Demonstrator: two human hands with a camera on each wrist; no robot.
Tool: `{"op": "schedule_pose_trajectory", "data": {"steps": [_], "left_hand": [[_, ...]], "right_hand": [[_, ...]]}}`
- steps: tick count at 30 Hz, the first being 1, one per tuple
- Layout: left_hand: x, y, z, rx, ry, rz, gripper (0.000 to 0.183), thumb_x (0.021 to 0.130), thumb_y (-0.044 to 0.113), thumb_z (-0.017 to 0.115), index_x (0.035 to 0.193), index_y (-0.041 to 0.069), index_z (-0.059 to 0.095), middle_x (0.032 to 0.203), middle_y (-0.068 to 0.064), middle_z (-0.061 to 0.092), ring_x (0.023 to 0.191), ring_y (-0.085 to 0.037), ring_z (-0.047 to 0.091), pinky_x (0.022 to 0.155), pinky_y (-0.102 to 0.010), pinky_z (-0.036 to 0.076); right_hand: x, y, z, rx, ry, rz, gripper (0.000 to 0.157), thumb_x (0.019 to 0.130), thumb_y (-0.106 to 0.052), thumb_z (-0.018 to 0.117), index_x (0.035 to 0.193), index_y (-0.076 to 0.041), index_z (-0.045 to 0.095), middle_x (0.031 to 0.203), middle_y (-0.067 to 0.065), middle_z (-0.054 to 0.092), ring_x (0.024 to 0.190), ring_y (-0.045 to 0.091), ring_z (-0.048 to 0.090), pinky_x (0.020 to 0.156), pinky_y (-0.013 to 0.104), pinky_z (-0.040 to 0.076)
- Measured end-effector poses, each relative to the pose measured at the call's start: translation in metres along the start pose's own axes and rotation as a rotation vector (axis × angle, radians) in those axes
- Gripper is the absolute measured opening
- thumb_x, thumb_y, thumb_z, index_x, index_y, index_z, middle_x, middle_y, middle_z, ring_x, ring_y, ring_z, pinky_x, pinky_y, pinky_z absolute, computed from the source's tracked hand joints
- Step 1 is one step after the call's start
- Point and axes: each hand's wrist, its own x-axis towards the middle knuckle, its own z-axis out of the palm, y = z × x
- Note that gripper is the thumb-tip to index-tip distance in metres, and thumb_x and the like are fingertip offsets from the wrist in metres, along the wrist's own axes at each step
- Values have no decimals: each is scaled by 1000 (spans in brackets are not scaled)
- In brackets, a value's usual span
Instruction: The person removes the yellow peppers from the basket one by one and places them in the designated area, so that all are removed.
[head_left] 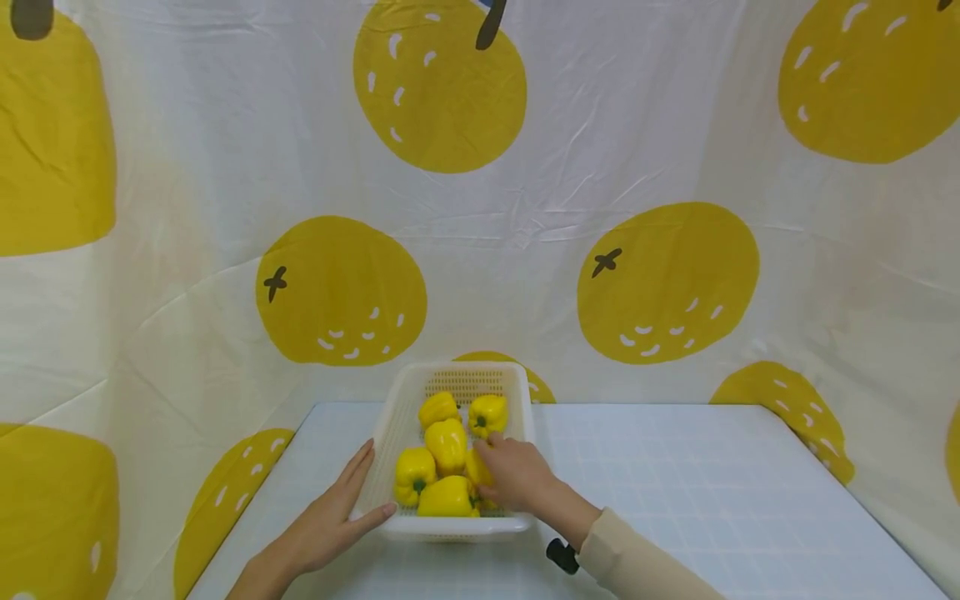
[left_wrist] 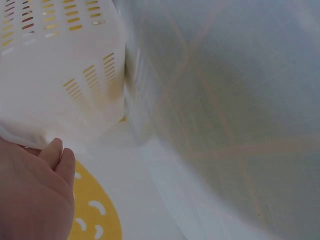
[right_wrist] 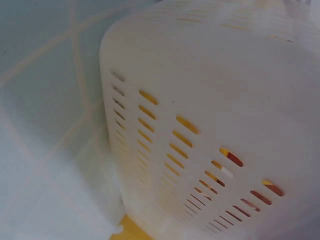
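Observation:
A white slotted plastic basket [head_left: 384, 454] holds several yellow bell peppers [head_left: 446, 446]. At its left front corner is my left hand [head_left: 330, 521], fingers stretched along the outer side and thumb on the rim. The left wrist view shows that hand [left_wrist: 37, 187] against the basket's rim [left_wrist: 25, 132]. My right hand [head_left: 513, 475] reaches over the right wall and grips a yellow bell pepper [head_left: 477, 471] on the basket's right side; the hand partly hides this pepper. Through the slots of the basket wall [right_wrist: 215, 90], the right wrist view gives glimpses of yellow.
The basket stands on a table with a pale checked cloth [head_left: 675, 483]. Behind and beside the table hangs a white curtain [head_left: 510, 275] printed with large yellow fruits. A small black object [head_left: 562, 556] shows beside the right sleeve [head_left: 637, 558].

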Motion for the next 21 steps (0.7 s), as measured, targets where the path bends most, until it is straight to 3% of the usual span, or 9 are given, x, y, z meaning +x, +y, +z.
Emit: {"op": "schedule_pose_trajectory", "data": {"steps": [21], "left_hand": [[1,-2,1,-4,-5,-14,103,93,69,57,166,13,11,173,-4,4,153,-37,25,115,-65,30]], "right_hand": [[-1,3,-2,77,113,-54,54,76,-42,87,120,-16,68,104,-1,60,77,12,51,66,28,51]]}}
